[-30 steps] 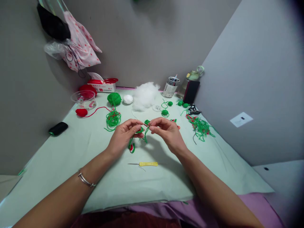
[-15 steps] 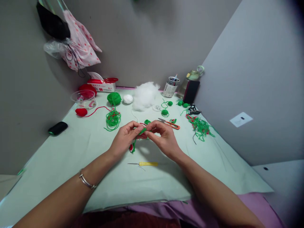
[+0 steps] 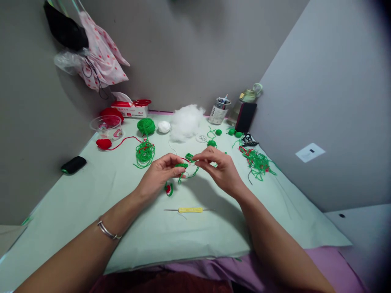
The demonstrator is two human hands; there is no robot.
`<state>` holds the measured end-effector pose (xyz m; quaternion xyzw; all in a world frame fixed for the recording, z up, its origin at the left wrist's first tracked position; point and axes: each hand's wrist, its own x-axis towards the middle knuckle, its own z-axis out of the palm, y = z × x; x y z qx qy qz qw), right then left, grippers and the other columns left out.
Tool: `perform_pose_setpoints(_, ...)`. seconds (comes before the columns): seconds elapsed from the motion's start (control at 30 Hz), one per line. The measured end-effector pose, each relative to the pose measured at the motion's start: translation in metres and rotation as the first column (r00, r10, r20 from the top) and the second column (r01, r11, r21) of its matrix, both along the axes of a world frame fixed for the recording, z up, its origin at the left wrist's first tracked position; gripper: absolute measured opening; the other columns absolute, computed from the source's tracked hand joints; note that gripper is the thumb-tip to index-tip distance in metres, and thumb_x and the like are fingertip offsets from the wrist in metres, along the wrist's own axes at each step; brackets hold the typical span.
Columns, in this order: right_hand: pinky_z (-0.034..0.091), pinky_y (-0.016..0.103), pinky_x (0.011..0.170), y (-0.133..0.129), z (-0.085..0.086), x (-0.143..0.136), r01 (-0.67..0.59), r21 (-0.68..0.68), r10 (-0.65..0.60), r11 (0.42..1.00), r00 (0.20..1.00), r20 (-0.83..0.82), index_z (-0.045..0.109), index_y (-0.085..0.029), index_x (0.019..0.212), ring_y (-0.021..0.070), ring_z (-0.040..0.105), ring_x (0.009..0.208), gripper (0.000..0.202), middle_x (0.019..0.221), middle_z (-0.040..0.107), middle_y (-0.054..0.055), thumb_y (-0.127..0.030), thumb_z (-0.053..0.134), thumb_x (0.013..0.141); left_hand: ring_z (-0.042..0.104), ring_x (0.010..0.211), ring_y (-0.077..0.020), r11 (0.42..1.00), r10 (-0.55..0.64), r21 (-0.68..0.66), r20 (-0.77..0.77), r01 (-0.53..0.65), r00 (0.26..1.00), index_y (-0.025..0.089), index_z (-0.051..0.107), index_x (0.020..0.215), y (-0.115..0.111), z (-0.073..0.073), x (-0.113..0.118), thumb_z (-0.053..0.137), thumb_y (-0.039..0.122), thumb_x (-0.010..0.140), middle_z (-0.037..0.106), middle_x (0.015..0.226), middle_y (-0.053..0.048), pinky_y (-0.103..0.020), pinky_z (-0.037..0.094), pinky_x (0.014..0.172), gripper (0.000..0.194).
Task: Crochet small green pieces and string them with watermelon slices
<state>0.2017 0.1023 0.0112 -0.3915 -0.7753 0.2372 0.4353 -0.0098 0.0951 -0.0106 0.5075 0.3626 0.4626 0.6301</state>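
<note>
a green crocheted piece (image 3: 182, 165) is pinched in the left hand (image 3: 161, 174), its long axis aimed sideways toward the right hand (image 3: 220, 167) — whose hold is unclear — above the pale tabletop (image 3: 137, 242), grey wall (image 3: 161, 53) beyond.

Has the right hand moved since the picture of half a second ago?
Yes. Judged against the yellow-handled crochet hook on the table, the right hand has moved up and to the right in the view.
</note>
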Motion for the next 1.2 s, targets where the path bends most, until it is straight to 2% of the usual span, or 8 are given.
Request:
perform_pose_setpoints(0.1,0.043,0.031,0.068,0.000,0.001,0.005,-0.037,0.102,0.024,0.994,0.993,0.120,0.077,-0.029,0.101,0.0160,0.057,0.078,0.017,0.084,0.061,0.002,-0.019,0.064,0.095,0.064,0.074,-0.0146,1.000,-0.010,-0.006,-0.026,0.010,1.000,0.022,0.072,0.086,-0.002,0.002,0.000,0.079,0.027,0.078,0.067,0.081,0.000,-0.029,0.051,0.072,0.012)
perform_pose_setpoints(0.23,0.043,0.032,0.068,0.000,0.002,0.007,-0.027,0.206,-0.023,0.978,0.972,0.235,0.077,-0.029,0.098,0.0176,0.057,0.080,0.020,0.087,0.061,0.004,-0.021,0.059,0.099,0.063,0.077,-0.0156,1.000,0.005,0.024,-0.079,-0.003,0.997,0.022,0.074,0.088,-0.002,0.002,-0.001,0.078,0.028,0.078,0.069,0.085,-0.001,-0.029,0.049,0.072,0.012)
perform_pose_setpoints(0.5,0.041,0.033,0.066,0.002,0.005,0.009,-0.009,0.281,-0.084,0.960,0.945,0.316,0.077,-0.028,0.092,0.0183,0.054,0.078,0.024,0.085,0.060,0.005,-0.018,0.056,0.099,0.062,0.077,-0.0162,0.999,-0.006,0.033,-0.105,0.010,0.995,0.024,0.075,0.092,-0.001,0.000,-0.001,0.075,0.029,0.082,0.069,0.085,-0.002,-0.028,0.048,0.068,0.011)
perform_pose_setpoints(0.63,0.042,0.034,0.067,0.002,0.006,0.010,-0.025,0.248,-0.056,0.968,0.949,0.311,0.077,-0.028,0.091,0.0186,0.055,0.079,0.024,0.086,0.060,0.005,-0.018,0.056,0.098,0.062,0.079,-0.0159,0.999,-0.036,0.015,-0.066,0.037,0.997,0.023,0.074,0.090,-0.001,0.002,-0.003,0.075,0.028,0.082,0.068,0.083,-0.001,-0.027,0.048,0.069,0.010)
perform_pose_setpoints(0.83,0.045,0.032,0.071,0.002,0.004,0.010,-0.124,0.094,0.100,0.988,0.970,0.220,0.076,-0.028,0.094,0.0168,0.060,0.084,0.018,0.089,0.060,0.003,-0.024,0.060,0.099,0.065,0.084,-0.0174,0.989,-0.145,-0.013,-0.017,0.145,0.989,0.022,0.073,0.089,-0.002,0.008,-0.004,0.076,0.028,0.080,0.068,0.089,-0.003,-0.029,0.050,0.075,0.011)
perform_pose_setpoints(0.93,0.047,0.031,0.071,0.001,0.003,0.008,-0.163,0.064,0.151,0.985,0.975,0.162,0.077,-0.028,0.095,0.0153,0.061,0.083,0.014,0.088,0.061,0.002,-0.023,0.064,0.097,0.065,0.085,-0.0172,0.986,-0.168,-0.021,0.008,0.168,0.986,0.022,0.072,0.089,-0.003,0.009,-0.003,0.076,0.028,0.080,0.069,0.090,-0.003,-0.030,0.050,0.080,0.012)
perform_pose_setpoints(1.07,0.047,0.029,0.070,0.001,0.001,0.003,-0.133,0.092,0.123,0.987,0.986,0.111,0.076,-0.026,0.096,0.0145,0.061,0.080,0.013,0.086,0.062,0.001,-0.017,0.067,0.094,0.066,0.087,-0.0143,0.985,-0.159,-0.052,0.063,0.162,0.985,0.022,0.072,0.092,-0.003,0.005,-0.003,0.077,0.028,0.082,0.069,0.095,-0.001,-0.029,0.049,0.088,0.012)
perform_pose_setpoints(1.2,0.049,0.027,0.068,-0.001,-0.001,-0.003,-0.059,0.087,0.054,0.994,0.997,0.063,0.074,-0.022,0.101,0.0138,0.061,0.077,0.015,0.087,0.066,0.003,-0.011,0.068,0.092,0.067,0.087,-0.0136,0.988,-0.120,-0.082,0.097,0.128,0.988,0.021,0.070,0.091,-0.001,0.000,-0.001,0.080,0.027,0.080,0.070,0.089,0.001,-0.026,0.048,0.087,0.017)
